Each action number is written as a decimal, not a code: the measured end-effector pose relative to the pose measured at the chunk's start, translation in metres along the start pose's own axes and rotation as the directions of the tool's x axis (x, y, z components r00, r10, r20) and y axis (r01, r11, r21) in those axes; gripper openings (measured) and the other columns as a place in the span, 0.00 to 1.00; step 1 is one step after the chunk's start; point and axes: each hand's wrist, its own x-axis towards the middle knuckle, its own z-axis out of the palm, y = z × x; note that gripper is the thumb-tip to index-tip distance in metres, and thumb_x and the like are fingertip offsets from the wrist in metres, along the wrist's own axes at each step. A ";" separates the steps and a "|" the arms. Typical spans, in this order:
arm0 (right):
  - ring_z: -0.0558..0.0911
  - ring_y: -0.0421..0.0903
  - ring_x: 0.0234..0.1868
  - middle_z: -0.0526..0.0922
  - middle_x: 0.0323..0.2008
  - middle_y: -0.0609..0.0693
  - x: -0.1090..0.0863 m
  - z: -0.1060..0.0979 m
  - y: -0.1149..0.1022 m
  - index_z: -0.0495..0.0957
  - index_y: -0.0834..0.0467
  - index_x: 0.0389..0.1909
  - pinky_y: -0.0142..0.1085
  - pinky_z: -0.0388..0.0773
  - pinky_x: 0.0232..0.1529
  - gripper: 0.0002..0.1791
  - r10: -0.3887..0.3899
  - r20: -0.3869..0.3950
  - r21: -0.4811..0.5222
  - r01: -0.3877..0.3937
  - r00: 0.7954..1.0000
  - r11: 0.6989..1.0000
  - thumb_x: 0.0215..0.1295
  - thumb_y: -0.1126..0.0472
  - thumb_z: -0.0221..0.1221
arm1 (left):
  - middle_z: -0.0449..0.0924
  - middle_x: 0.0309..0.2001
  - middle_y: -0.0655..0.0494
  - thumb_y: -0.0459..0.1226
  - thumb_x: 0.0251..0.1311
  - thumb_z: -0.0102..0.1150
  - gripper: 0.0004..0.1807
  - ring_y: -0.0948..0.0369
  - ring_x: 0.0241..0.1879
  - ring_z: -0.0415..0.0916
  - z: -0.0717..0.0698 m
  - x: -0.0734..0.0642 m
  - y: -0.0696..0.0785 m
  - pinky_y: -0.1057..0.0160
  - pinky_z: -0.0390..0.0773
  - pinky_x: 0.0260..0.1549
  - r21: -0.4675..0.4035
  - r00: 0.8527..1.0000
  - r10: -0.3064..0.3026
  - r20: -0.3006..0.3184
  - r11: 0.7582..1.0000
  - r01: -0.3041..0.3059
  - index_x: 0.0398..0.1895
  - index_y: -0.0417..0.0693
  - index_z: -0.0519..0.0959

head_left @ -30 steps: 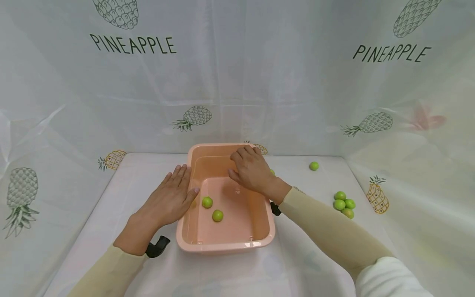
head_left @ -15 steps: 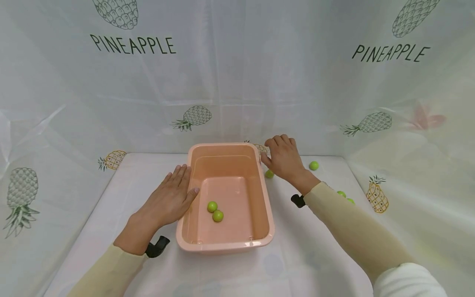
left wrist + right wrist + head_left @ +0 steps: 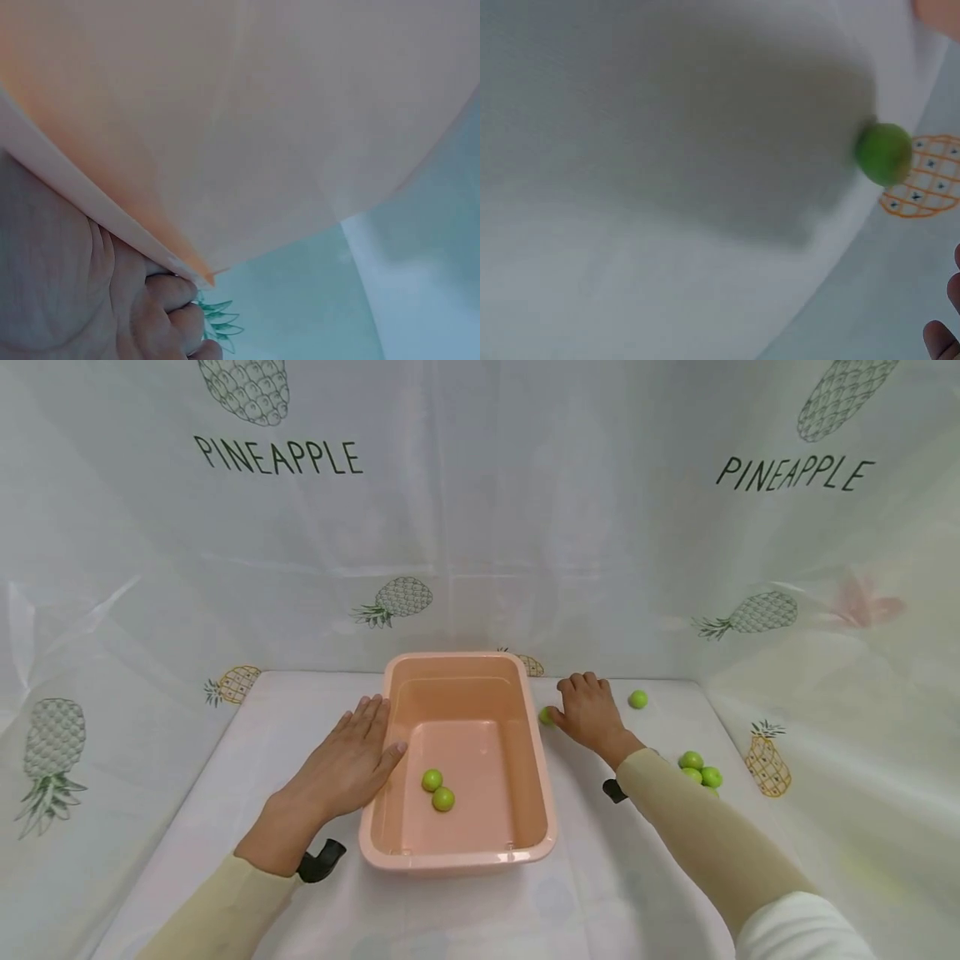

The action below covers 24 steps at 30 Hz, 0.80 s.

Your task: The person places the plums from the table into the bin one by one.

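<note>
My left hand (image 3: pixel 337 768) lies flat with straight fingers along the left rim of a pink plastic basin (image 3: pixel 459 862). From below, the left wrist view shows the palm (image 3: pixel 52 262) against the basin's outer side. Two small round green fruits, like limes, rest together on the basin floor; one is this green fruit (image 3: pixel 443 799). Right of the basin, my right hand (image 3: pixel 590 712) is over the table, its thumb overlapping another green fruit (image 3: pixel 545 716) in the head view. In the right wrist view that fruit (image 3: pixel 885 154) sits apart from the fingertips (image 3: pixel 939 339).
One lone green fruit (image 3: pixel 638 699) lies at the back right of the table. Farther right is a small cluster of green fruits (image 3: pixel 691 761), partly hidden by the right forearm. A pineapple-printed plastic sheet (image 3: pixel 480 527) hangs behind the white-covered table (image 3: pixel 300 702).
My right hand has left the basin, swung right, then lowered beside the fruit there. Inside the basin, one fruit has rolled against the other. My left hand stays on the rim.
</note>
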 end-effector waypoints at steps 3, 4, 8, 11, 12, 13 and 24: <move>0.72 0.59 0.44 0.76 0.41 0.59 -0.004 0.011 -0.001 0.75 0.64 0.47 0.55 0.70 0.43 0.24 -0.002 0.047 -0.008 0.002 0.999 1.000 0.62 0.48 0.62 | 0.42 0.75 0.36 0.56 0.75 0.30 0.41 0.44 0.75 0.37 0.001 0.000 0.000 0.44 0.44 0.70 -0.009 1.000 0.002 -0.002 1.000 -0.002 0.75 0.30 0.46; 0.71 0.59 0.44 0.76 0.42 0.58 -0.006 0.014 -0.001 0.75 0.64 0.47 0.55 0.70 0.44 0.24 0.000 0.059 -0.007 0.001 0.998 1.000 0.62 0.48 0.62 | 0.42 0.75 0.37 0.56 0.75 0.30 0.41 0.44 0.75 0.37 0.001 0.000 0.000 0.44 0.44 0.70 -0.007 1.000 0.001 -0.003 1.000 -0.001 0.75 0.31 0.46; 0.71 0.59 0.45 0.75 0.42 0.59 -0.010 0.023 -0.002 0.74 0.64 0.48 0.54 0.69 0.43 0.25 0.007 0.100 -0.015 -0.005 0.995 1.000 0.62 0.47 0.62 | 0.43 0.75 0.36 0.55 0.75 0.31 0.41 0.43 0.74 0.39 0.002 0.000 0.000 0.44 0.46 0.70 -0.001 1.000 0.012 -0.014 1.000 -0.012 0.75 0.30 0.47; 0.72 0.59 0.44 0.75 0.41 0.59 -0.011 0.029 -0.002 0.74 0.64 0.47 0.54 0.69 0.42 0.25 0.006 0.107 -0.016 -0.005 0.994 1.000 0.61 0.47 0.63 | 0.44 0.75 0.36 0.55 0.75 0.32 0.41 0.43 0.74 0.39 0.002 -0.001 0.000 0.44 0.47 0.70 0.011 1.000 0.015 -0.017 1.000 -0.015 0.74 0.30 0.47; 0.72 0.59 0.43 0.75 0.41 0.59 -0.012 0.030 -0.002 0.74 0.64 0.46 0.54 0.69 0.42 0.25 0.006 0.104 -0.014 -0.004 0.995 1.000 0.60 0.47 0.63 | 0.44 0.75 0.36 0.55 0.75 0.32 0.41 0.43 0.74 0.39 0.002 -0.001 0.000 0.44 0.47 0.70 0.013 1.000 0.015 -0.018 1.000 -0.015 0.74 0.30 0.47; 0.72 0.59 0.43 0.75 0.41 0.59 -0.012 0.032 -0.002 0.74 0.64 0.46 0.54 0.70 0.41 0.25 0.004 0.102 -0.018 -0.002 0.995 1.000 0.60 0.47 0.63 | 0.44 0.75 0.36 0.55 0.75 0.32 0.41 0.43 0.74 0.39 0.002 -0.001 0.000 0.44 0.47 0.70 0.015 1.000 0.015 -0.019 1.000 -0.015 0.74 0.30 0.48; 0.70 0.59 0.44 0.73 0.40 0.58 -0.007 0.045 -0.005 0.72 0.62 0.44 0.55 0.69 0.45 0.23 0.036 0.170 -0.022 -0.032 0.985 0.999 0.60 0.47 0.62 | 0.42 0.76 0.37 0.56 0.75 0.32 0.41 0.44 0.75 0.38 0.003 -0.001 0.001 0.45 0.45 0.70 0.008 1.000 -0.006 -0.015 1.000 0.007 0.75 0.30 0.47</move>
